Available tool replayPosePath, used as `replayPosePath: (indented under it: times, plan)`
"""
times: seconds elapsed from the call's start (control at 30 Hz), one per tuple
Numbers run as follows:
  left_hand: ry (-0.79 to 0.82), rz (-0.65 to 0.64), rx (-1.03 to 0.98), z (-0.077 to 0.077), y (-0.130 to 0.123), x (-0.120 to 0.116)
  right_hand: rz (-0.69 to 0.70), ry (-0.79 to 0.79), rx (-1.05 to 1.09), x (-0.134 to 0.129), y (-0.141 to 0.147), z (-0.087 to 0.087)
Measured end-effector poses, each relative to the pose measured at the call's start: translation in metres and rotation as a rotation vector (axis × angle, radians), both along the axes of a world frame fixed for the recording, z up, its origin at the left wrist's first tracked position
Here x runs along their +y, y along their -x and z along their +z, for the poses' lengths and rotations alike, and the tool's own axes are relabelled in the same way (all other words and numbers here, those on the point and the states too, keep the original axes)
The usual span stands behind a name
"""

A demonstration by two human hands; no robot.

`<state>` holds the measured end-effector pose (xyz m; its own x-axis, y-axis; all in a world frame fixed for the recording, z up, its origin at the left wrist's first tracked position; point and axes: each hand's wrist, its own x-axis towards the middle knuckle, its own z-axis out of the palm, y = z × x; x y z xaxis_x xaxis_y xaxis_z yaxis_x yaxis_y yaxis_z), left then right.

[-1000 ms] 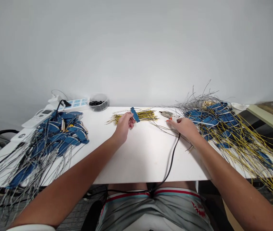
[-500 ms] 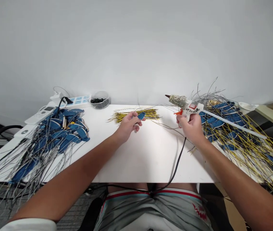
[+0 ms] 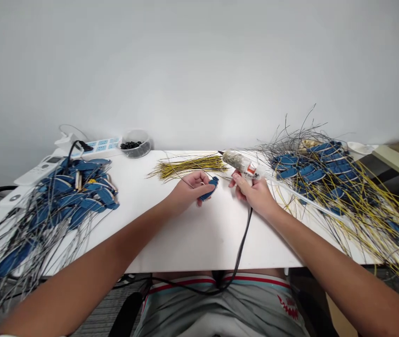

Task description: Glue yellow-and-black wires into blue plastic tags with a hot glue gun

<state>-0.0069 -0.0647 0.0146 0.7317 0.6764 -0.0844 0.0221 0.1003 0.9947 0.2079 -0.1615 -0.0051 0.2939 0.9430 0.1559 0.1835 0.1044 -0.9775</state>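
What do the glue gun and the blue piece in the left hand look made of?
The hot glue gun in the right hand looks like smooth white moulded plastic, its barrel crusted with what seems to be dried glue. The blue piece in the left hand looks like matte plastic, though it is too small to be sure.

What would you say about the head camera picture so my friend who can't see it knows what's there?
The left hand holds a small blue piece and the right hand holds a hot glue gun over a white table. Thin yellow wires lie ahead, with wired blue pieces heaped at the left and right.
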Motion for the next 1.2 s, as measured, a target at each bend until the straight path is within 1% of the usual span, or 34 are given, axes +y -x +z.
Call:
replayPosePath:
  times: [0.07,0.2,0.27,0.33,0.37,0.4,0.43,0.47,0.53,0.57,0.6,0.63,0.67,0.7,0.77,0.8,0.83,0.87,0.93,0.97,1.03,1.1,1.13,1.2]
  plan:
    - [-0.009,-0.045,0.057,0.0,-0.001,-0.006,0.086,0.028,0.023,-0.001,0.004,0.003]
    - [-0.036,-0.102,0.129,0.003,-0.001,-0.015,0.206,0.078,0.111,-0.003,0.011,0.005]
    - [-0.057,-0.1,0.132,0.006,-0.002,-0.017,0.224,0.084,0.155,-0.003,0.013,0.003]
    - [-0.073,-0.069,0.123,0.008,-0.003,-0.017,0.192,0.08,0.19,-0.003,0.012,0.002]
    - [-0.074,-0.032,0.114,0.009,-0.004,-0.016,0.165,0.081,0.208,-0.002,0.011,0.001]
    - [-0.068,0.035,0.098,0.01,-0.004,-0.012,0.133,0.08,0.227,-0.002,0.009,0.001]
    - [-0.055,0.137,0.075,0.01,-0.005,-0.007,0.098,0.073,0.246,-0.001,0.007,0.001]
    - [-0.038,0.266,0.047,0.009,-0.004,-0.001,0.066,0.064,0.26,-0.001,0.005,0.001]
    - [-0.017,0.574,-0.019,0.007,-0.001,0.013,0.018,0.035,0.27,0.001,0.002,0.002]
    - [-0.044,0.699,-0.038,0.006,0.002,0.019,0.005,0.024,0.268,0.001,0.001,0.003]
    - [-0.122,0.801,-0.043,0.005,0.005,0.024,-0.001,0.019,0.264,0.001,0.0,0.004]
    - [-0.268,0.865,-0.041,0.004,0.007,0.026,-0.001,0.021,0.256,0.001,0.0,0.005]
    - [-0.471,0.893,-0.03,0.004,0.01,0.025,-0.002,0.027,0.245,0.001,0.0,0.005]
    - [-0.708,0.882,-0.015,0.006,0.011,0.021,-0.001,0.035,0.227,0.0,0.001,0.006]
    - [-1.16,0.787,-0.011,0.01,0.012,0.009,0.005,0.047,0.177,-0.001,0.003,0.007]
    - [-1.328,0.729,-0.029,0.013,0.011,0.001,0.011,0.047,0.148,-0.002,0.004,0.007]
    - [-1.45,0.688,-0.058,0.015,0.01,-0.006,0.016,0.046,0.118,-0.003,0.006,0.008]
    - [-1.537,0.66,-0.096,0.018,0.009,-0.013,0.02,0.047,0.089,-0.004,0.007,0.008]
    - [-1.662,0.609,-0.19,0.021,0.008,-0.024,0.005,0.059,0.037,-0.004,0.009,0.008]
    - [-1.703,0.559,-0.227,0.022,0.007,-0.028,-0.011,0.074,0.016,-0.005,0.01,0.007]
    - [-1.753,0.406,-0.274,0.022,0.007,-0.035,-0.038,0.113,-0.015,-0.004,0.011,0.006]
    - [-1.767,0.264,-0.308,0.022,0.007,-0.04,-0.057,0.15,-0.044,-0.004,0.011,0.004]
    - [-1.759,0.23,-0.321,0.022,0.007,-0.042,-0.069,0.167,-0.071,-0.004,0.01,0.003]
    - [-1.692,0.213,-0.294,0.024,0.008,-0.042,-0.108,0.195,-0.152,-0.005,0.008,0.001]
